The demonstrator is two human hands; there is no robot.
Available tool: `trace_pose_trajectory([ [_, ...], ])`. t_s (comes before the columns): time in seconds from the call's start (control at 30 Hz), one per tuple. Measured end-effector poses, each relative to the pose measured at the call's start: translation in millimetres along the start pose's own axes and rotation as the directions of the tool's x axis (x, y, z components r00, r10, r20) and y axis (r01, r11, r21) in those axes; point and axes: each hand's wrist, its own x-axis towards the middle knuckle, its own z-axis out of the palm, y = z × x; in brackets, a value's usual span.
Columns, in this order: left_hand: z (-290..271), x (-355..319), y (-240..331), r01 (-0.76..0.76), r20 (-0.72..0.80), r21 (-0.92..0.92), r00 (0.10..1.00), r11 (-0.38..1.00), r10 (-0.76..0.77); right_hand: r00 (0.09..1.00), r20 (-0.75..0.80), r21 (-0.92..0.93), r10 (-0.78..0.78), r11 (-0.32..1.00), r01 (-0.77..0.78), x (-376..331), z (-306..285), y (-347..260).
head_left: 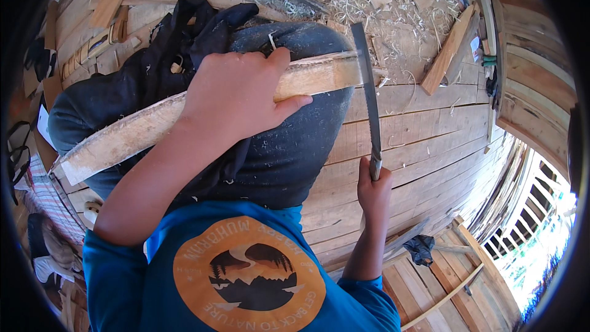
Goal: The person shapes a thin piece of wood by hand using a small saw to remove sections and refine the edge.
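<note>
While our left hand (pixel 236 89) clasped a long, slightly curved piece of wood (pixel 123 138), its thumb along the near edge and its fingers over the far one, our right hand (pixel 373 187) was closed around the handle of a narrow dark saw (pixel 370 98). We had the wood lying slantwise across our lap, over dark, dusty trousers (pixel 270 169), with its pale lower end to our left and its higher end to our right. Our saw's blade pointed away from us and crossed at that right end; we could not tell whether its teeth had bitten in. Beside the left hand, we had a bunched black cloth (pixel 184 55) on the trousers. Beyond our knees, curled shavings (pixel 424 6) littered the plank floor (pixel 424 123), where a loose board (pixel 445 55) lay to the right, and nearer us was a crumpled black bag (pixel 420 249).
</note>
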Motion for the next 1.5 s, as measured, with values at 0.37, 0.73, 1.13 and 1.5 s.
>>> trace_pose_trajectory([
  [0.37, -1.0, 1.1, 3.7, 0.007, 0.009, 0.005, 1.000, 1.000, -0.007, 1.000, -0.005, 0.012, 0.016, 1.000, -0.016, 7.8, -0.3, -11.3],
  [0.73, -1.1, 1.9, 1.7, 0.019, 0.017, 0.025, 1.000, 0.999, -0.020, 0.997, 0.007, 0.063, -0.079, 0.995, 0.079, 41.8, 6.2, -24.4],
  [1.13, -5.6, 1.2, 5.8, 0.023, 0.034, 0.004, 0.999, 1.000, -0.023, 0.998, 0.013, -0.018, 0.065, 0.998, -0.065, 8.4, -9.5, -18.8],
  [1.5, -2.0, 1.4, 0.9, -0.006, 0.016, 0.007, 1.000, 1.000, 0.006, 0.993, -0.008, 0.074, -0.117, 0.990, 0.117, 60.9, 14.1, -36.7],
])
